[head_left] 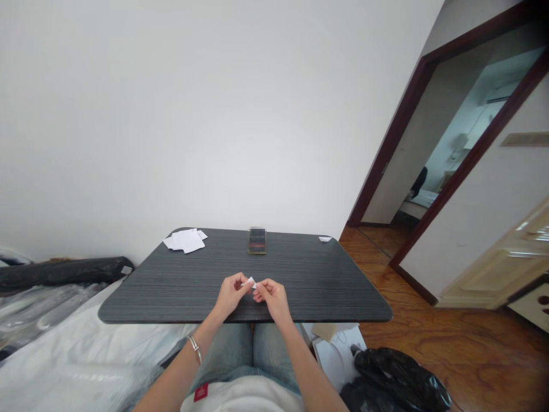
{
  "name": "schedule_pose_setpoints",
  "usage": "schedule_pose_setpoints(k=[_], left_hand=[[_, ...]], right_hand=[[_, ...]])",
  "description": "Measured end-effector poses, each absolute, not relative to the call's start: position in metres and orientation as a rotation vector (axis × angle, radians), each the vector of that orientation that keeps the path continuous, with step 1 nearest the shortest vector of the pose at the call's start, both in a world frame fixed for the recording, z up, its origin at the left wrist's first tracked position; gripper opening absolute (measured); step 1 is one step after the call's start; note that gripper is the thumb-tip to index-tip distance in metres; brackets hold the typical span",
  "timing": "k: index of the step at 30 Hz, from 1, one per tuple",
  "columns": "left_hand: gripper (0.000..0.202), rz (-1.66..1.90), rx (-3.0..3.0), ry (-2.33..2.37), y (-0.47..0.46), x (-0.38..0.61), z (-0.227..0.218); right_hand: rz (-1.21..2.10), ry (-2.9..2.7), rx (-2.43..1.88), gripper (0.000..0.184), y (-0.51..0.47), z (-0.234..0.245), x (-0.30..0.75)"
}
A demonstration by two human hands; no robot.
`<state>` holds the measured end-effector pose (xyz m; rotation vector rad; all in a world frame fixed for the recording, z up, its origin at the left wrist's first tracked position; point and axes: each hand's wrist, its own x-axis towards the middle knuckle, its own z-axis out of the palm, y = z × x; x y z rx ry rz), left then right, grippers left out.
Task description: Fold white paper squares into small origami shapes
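Note:
Both my hands meet above the near middle of the dark table (206,280). Between them is a small piece of white folded paper (251,281). My left hand (234,289) pinches its left side with thumb and fingers. On the other side, my right hand (271,294) is closed in a pinch at the paper's right end. The fingers cover most of its lower edge, so the full shape of the folds is hidden.
White paper sheets (185,240) lie in a loose pile at the far left. A phone-like blurred object (257,240) stands at the back middle. A small folded white paper (325,239) sits at the far right corner. Black plastic bags (394,377) rest on the floor at right.

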<state>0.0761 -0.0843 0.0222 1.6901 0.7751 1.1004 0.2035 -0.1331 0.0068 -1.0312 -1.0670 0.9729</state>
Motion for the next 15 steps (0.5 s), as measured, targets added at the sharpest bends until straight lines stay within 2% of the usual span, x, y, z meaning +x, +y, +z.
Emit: schedule_pose_setpoints(k=[9, 15], left_hand=[[0.022, 1.05, 1.693, 0.748, -0.0841, 0.077, 0.0177], [0.022, 1.018, 1.487, 0.707, -0.0833, 0.0781, 0.018]], right_hand=[[0.761, -1.233, -1.175, 0.027, -0.1381, 0.0033, 0.2011], [0.694, -1.208, -1.21, 0.027, -0.139, 0.0036, 0.201]])
